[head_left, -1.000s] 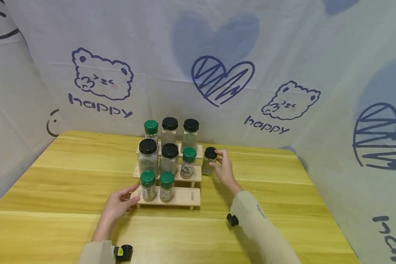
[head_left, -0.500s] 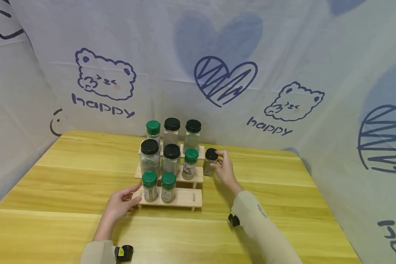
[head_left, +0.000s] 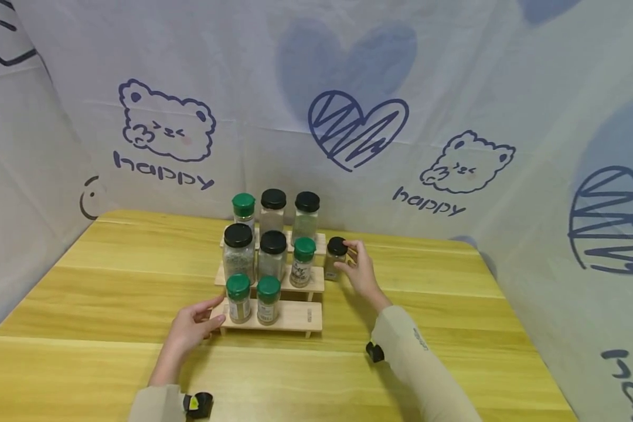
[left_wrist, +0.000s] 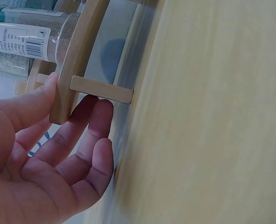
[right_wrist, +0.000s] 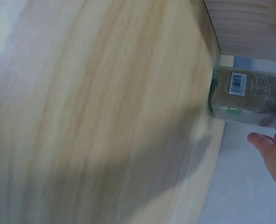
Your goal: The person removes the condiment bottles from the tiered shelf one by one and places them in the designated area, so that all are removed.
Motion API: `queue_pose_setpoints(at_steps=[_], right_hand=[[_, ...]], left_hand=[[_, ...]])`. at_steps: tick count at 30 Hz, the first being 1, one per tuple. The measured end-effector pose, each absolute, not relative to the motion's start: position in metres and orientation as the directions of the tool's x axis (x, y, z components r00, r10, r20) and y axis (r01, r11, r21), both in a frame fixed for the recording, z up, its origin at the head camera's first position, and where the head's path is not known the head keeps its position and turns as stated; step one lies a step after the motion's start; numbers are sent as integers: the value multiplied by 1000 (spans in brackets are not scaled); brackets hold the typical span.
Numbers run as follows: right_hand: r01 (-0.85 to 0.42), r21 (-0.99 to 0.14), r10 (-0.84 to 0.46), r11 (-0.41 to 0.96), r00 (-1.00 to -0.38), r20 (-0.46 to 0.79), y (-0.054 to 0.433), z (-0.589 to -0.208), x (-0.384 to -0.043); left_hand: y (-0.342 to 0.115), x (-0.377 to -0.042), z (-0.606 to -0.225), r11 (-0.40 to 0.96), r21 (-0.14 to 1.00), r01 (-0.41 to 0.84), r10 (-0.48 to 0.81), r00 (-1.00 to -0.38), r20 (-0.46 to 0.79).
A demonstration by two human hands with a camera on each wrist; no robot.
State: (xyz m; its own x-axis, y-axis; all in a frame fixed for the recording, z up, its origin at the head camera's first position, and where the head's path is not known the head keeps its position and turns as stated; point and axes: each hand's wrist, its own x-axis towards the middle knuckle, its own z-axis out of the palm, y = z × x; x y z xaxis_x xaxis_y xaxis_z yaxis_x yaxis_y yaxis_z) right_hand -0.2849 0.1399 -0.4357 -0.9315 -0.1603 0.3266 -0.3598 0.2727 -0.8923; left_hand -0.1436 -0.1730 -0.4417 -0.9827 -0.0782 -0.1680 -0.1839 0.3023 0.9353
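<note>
Jar (head_left: 332, 268), black-capped, upright just right of tiered rack (head_left: 317, 280) | right hand (head_left: 364, 275): fingers and thumb clasp it near its top | left hand (head_left: 189, 328): clamped on lowest tier's end | technique: brace rack lightly, keep jar vertical, clear of green-capped shaker (head_left: 301, 271)

Black-lidded jar (head_left: 334, 262) stands upright beside wooden rack (head_left: 294, 317).
</note>
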Motion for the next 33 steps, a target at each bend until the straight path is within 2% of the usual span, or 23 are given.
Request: queue_pose_setpoints(at_steps=[5,13,25,33], right_hand=[[-342,-885,-149,315,-939,310,144,-435,-281],[-323,-895,-31,308,-944,330,146,-435,-270],[-348,-907,65,235,-926,372,146,-431,-249],[-356,-915,108,188,-919,379,137,-409,-220]], left_hand=[[-173,-144,-442,307,933,-187,-78,-982,-171],[-173,-144,-443,308,932,-190,-81,-982,-173],[-173,-144,-444,295,934,-200,-81,-980,-184],[-173,-144,-443,298,933,-203,-78,-979,-189]])
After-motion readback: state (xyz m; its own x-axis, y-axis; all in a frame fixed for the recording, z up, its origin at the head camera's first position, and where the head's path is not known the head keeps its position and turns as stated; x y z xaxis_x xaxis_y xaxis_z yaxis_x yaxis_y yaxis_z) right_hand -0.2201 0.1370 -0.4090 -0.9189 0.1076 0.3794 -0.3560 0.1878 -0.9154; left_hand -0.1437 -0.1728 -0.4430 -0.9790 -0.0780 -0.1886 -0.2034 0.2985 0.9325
